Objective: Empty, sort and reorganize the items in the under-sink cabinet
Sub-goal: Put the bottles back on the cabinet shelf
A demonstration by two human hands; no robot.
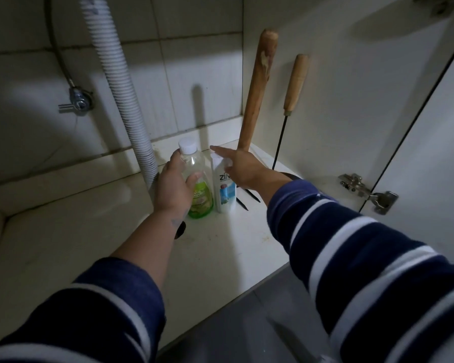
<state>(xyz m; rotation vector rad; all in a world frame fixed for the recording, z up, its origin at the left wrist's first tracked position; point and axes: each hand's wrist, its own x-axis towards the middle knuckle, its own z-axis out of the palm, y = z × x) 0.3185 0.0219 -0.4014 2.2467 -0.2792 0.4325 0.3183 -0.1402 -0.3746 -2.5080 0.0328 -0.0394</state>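
On the white cabinet floor (89,231) two bottles stand upright side by side. The clear bottle (198,203) has a white cap and a little green liquid at the bottom; my left hand (172,187) grips it from the left, thumb across its front. To its right is the white bottle (224,195) with a blue label. My right hand (243,167) sits over its top, thumb against the front and index finger stretched out straight past the cap. The other fingers are hidden behind the bottle.
A thick wooden handle (257,87) and a thinner wooden handle on a black rod (295,82) lean in the back right corner. A white corrugated drain hose (116,74) runs down at the left beside a metal valve (78,99). The door hinge (367,192) is at the right.
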